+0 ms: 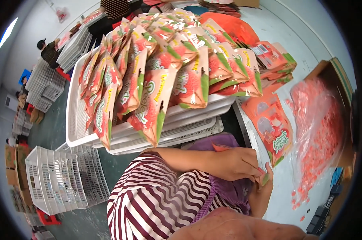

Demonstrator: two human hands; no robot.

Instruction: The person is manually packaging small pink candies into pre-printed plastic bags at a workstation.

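Note:
Low over my lap, in front of a purple apron (225, 140), my left hand (239, 163) is closed around a pink-and-green pouch (263, 177), mostly hidden behind its fingers. A pink edge shows behind the left wrist side too, perhaps the same pouch. My right hand (263, 190) is at the pouch's right end, fingers bent up against its edge. Just beyond my hands, a flat pink pouch (270, 124) lies on the white tabletop (283, 176). Ahead and to the left, many filled pouches (153, 106) stand packed in a white plastic tray (77, 120).
At the right, a clear bag (315, 120) of small pink-wrapped pieces spills onto the table beside a cardboard box (341, 76). More pouches (271, 60) are stacked at the back, near a red bag (233, 28). White crates (65, 176) stand on the floor; another person (51, 52) works far left.

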